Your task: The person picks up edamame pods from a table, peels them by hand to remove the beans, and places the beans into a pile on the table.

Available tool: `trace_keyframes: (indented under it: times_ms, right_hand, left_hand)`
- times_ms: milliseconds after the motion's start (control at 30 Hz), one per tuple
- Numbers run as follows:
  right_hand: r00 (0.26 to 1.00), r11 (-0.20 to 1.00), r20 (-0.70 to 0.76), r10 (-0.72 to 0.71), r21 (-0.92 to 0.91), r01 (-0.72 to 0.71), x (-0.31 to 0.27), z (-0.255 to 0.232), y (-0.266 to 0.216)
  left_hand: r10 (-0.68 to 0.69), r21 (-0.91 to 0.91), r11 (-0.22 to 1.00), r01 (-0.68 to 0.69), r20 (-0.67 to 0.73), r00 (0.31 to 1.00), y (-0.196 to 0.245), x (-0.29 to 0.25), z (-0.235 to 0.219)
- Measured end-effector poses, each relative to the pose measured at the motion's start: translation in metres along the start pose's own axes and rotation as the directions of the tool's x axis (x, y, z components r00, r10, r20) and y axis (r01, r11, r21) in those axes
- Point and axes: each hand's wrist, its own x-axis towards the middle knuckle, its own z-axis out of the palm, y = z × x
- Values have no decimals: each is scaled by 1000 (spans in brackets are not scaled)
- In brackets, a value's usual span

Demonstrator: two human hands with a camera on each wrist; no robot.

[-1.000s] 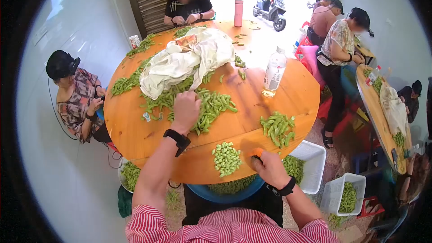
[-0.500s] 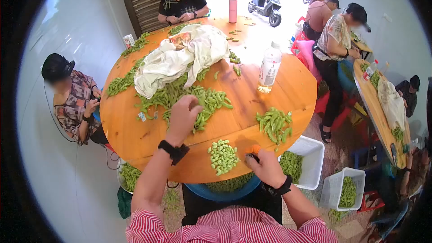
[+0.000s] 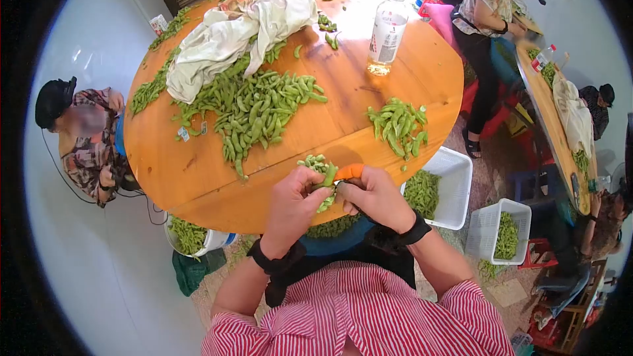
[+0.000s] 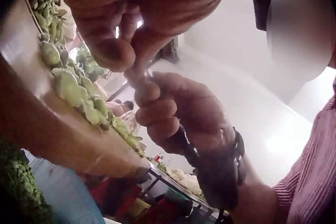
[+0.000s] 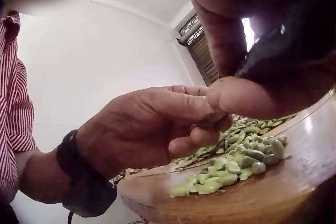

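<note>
Over the table's near edge, my left hand (image 3: 293,203) pinches a green bean pod (image 3: 330,175) between thumb and fingers. My right hand (image 3: 386,201) meets it at the pod, an orange covering (image 3: 349,171) on its index finger. A small black object (image 5: 283,50) is gripped in the right hand, its kind mostly hidden by the fingers. Shelled green beans (image 5: 231,169) lie in a small heap just beyond the hands, partly covered by them in the head view. Farther in is a large pile of pods (image 3: 254,109); a smaller pod pile (image 3: 399,125) lies to the right.
A white cloth (image 3: 231,39) covers part of the pods on the round wooden table (image 3: 211,201). A bottle (image 3: 388,33) stands at right. Below are a blue basin (image 3: 336,244) and white baskets (image 3: 455,191) with pods. Other people sit or stand around.
My left hand has come back from the large pod pile to my right hand, now with a pod. The right hand has risen slightly, and the head view has tipped down.
</note>
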Motion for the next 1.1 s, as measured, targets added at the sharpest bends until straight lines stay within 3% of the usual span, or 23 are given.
trace_keyframes:
  times_ms: [33, 167, 233, 367, 467, 567, 633, 833, 933, 967, 1033, 1067, 1100]
  right_hand:
    - [1000, 1000, 4, 2, -7, -1, 0, 0, 1]
    - [1000, 1000, 0, -2, 14, 2, 0, 1, -2]
    - [1000, 1000, -22, -19, -6, 19, 1, 2, -3]
    - [999, 996, -46, -12, -83, 9, 2, 4, -6]
    - [991, 983, -92, -94, -166, 77, 2, 7, -2]
    - [978, 945, -102, -181, -294, 144, 3, 8, -1]
    - [973, 798, -82, -215, -589, 127, 2, 7, -2]
    - [913, 749, -45, -405, -589, 303, 10, 11, 4]
    - [936, 766, 36, -351, -564, 309, 8, 10, -14]
    - [936, 767, 37, -350, -563, 308, 8, 9, -17]
    - [955, 802, 64, -290, -528, 279, 7, 8, -20]
    - [955, 803, 66, -289, -527, 279, 8, 7, -20]
    - [950, 802, 66, -305, -521, 293, 8, 7, -18]
  left_hand:
    - [81, 77, 994, -81, 0, 997, -2, 0, 0]
    - [136, 162, 977, -138, 21, 990, 5, 0, -1]
    - [227, 264, 938, -226, 27, 974, 6, -1, 0]
    - [260, 262, 930, -259, 31, 965, 3, -2, 1]
    - [324, 337, 886, -318, 41, 945, 3, -3, 2]
    - [412, 421, 812, -404, 76, 908, 2, -3, 1]
    - [465, 512, 717, -472, 153, 872, 8, -6, 2]
    - [525, 562, 638, -526, 182, 831, 8, -12, 5]
    - [548, 556, 622, -552, 194, 813, 7, -10, 1]
    - [547, 556, 623, -550, 194, 815, 5, -9, -2]
    - [331, 327, 876, -355, 128, 935, -2, -5, -8]
    - [330, 328, 876, -353, 126, 935, -2, -4, -9]
    - [160, 109, 979, -171, 105, 982, -3, -3, -10]
